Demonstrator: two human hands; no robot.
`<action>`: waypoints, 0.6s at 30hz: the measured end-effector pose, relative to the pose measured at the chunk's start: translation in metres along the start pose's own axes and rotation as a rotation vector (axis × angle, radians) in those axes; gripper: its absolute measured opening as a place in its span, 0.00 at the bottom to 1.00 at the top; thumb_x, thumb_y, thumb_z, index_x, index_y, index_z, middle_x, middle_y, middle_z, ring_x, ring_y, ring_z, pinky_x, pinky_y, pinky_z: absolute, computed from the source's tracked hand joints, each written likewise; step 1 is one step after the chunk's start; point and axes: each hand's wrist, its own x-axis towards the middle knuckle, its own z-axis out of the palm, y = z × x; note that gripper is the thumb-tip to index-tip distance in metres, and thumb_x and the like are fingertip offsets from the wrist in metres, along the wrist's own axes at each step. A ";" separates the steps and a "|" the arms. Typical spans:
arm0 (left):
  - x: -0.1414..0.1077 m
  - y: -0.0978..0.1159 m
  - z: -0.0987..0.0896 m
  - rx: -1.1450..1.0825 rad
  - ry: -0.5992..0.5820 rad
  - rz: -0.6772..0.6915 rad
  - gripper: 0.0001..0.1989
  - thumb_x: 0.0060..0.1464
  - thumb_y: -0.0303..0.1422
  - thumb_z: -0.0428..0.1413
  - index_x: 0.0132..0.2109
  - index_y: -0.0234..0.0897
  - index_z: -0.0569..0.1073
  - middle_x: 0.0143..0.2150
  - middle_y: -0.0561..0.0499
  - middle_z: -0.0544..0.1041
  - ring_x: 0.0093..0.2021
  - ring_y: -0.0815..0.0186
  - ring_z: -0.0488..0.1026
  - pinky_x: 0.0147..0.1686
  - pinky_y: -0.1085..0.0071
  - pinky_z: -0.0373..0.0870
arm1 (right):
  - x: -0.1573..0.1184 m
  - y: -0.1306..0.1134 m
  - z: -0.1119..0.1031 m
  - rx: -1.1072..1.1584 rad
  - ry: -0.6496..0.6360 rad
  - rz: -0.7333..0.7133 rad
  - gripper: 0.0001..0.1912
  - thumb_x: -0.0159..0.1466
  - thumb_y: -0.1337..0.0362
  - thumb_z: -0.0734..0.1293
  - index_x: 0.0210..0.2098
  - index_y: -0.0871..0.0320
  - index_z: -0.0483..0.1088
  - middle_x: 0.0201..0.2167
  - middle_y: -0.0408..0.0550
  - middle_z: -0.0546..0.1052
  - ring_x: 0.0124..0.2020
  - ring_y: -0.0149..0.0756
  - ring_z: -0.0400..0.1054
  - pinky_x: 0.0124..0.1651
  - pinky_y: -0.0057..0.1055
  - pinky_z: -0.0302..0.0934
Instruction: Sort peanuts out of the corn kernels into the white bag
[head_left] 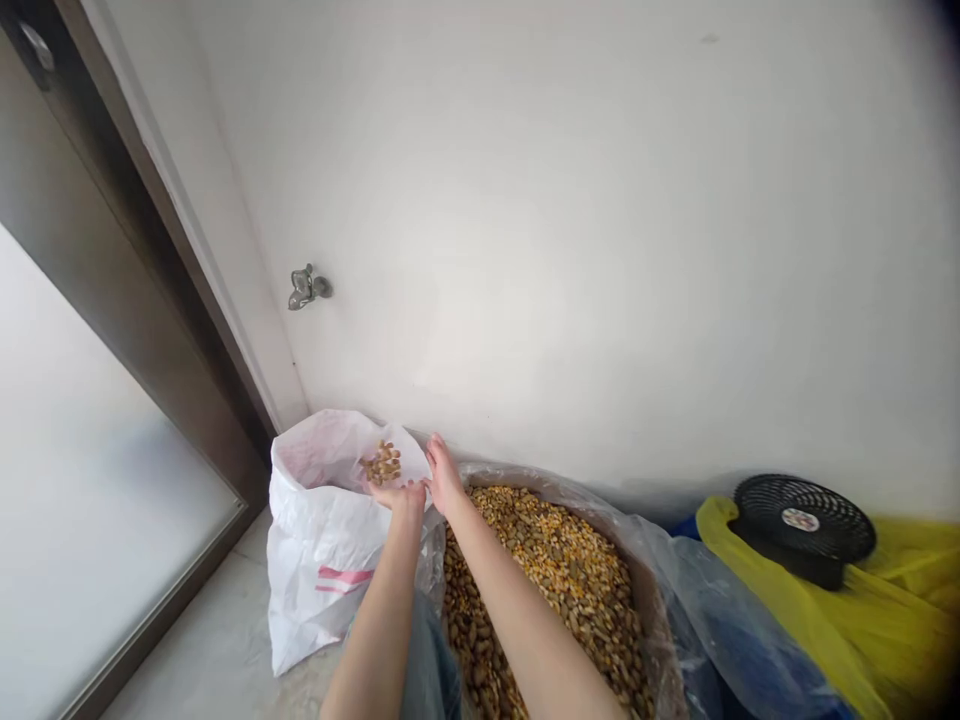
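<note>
Furthest left, door (97, 430): dark-framed and cut off, so only part shows.
White sack (315, 540): stands by the wall (600, 250), mouth gaping; its bottom inside is hidden, so I can't judge how full it is.
Nuts (382, 462): a small brown cluster at the sack's mouth, above the left hand (397, 494); resting or loose, I can't tell.
Left palm: turned up, fingers loosely uncurled, gripping nothing; tilting badly could spill nuts outside.
Right hand (444, 478): thumb and fingers apparently pinching the sack's near rim; a slip might let it sag.
Mixed grain (555, 550): partly behind the right forearm (501, 590).
Black basket (787, 560): upon yellow plastic (900, 600), its underside unseen.
</note>
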 end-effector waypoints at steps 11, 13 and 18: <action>-0.041 -0.017 0.038 -0.127 -0.321 -0.194 0.18 0.53 0.40 0.41 0.47 0.37 0.63 0.43 0.45 0.71 0.35 0.69 0.71 0.33 0.70 0.68 | -0.106 0.024 -0.273 -0.026 0.336 0.032 0.20 0.42 0.58 0.71 0.35 0.55 0.70 0.28 0.43 0.76 0.30 0.33 0.69 0.33 0.29 0.62; -0.055 -0.016 0.046 -0.093 -0.402 -0.161 0.17 0.52 0.40 0.43 0.45 0.36 0.64 0.40 0.46 0.71 0.34 0.69 0.70 0.33 0.70 0.67 | -0.133 0.038 -0.318 -0.051 0.451 0.021 0.20 0.40 0.58 0.72 0.33 0.55 0.71 0.26 0.42 0.76 0.28 0.33 0.69 0.30 0.28 0.61; -0.089 -0.023 0.060 0.190 -0.601 0.052 0.15 0.44 0.37 0.53 0.39 0.33 0.69 0.36 0.46 0.73 0.40 0.60 0.69 0.41 0.64 0.64 | -0.172 0.080 -0.349 -0.364 0.501 -0.182 0.13 0.41 0.59 0.72 0.26 0.54 0.72 0.29 0.44 0.76 0.33 0.36 0.68 0.38 0.29 0.60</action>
